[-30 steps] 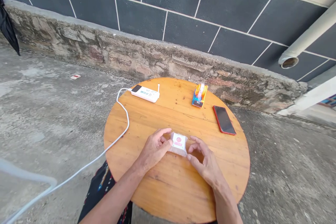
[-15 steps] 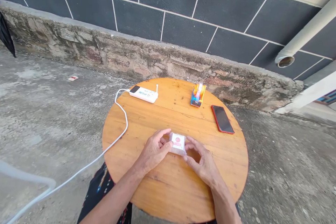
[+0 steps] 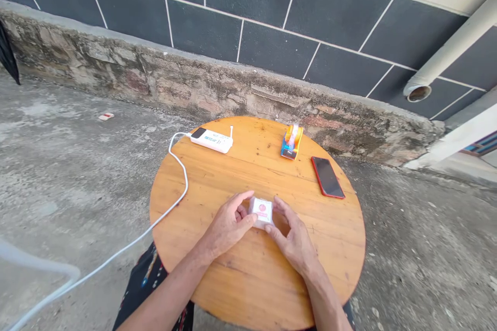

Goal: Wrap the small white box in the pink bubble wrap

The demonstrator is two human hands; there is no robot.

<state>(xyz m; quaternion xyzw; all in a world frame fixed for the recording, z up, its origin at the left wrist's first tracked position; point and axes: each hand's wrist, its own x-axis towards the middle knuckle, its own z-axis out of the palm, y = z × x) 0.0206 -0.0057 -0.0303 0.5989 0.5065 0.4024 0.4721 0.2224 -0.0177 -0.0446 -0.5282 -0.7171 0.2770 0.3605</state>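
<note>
A small white box (image 3: 263,209) with a round pinkish-red print on top, seemingly wrapped in clear plastic, sits on the round wooden table (image 3: 217,279). My left hand (image 3: 233,220) grips its left side, the thumb at the front left corner and the index finger along the back. From the right, my right hand (image 3: 293,238) closes on the box, thumb at the near right corner and fingers at the far right edge. The undersides of some fingers are hidden.
At the back left of the table lies a white power strip-like device (image 3: 212,140) with a white cable (image 3: 132,243) running off left. A blue-and-orange tape dispenser (image 3: 291,142) stands at the back, with a red-edged phone (image 3: 328,177) to its right. Beyond is a stone-based wall (image 3: 217,88).
My right hand has shifted slightly left, its thumb now against the box's near corner. The left hand and the box have barely moved.
</note>
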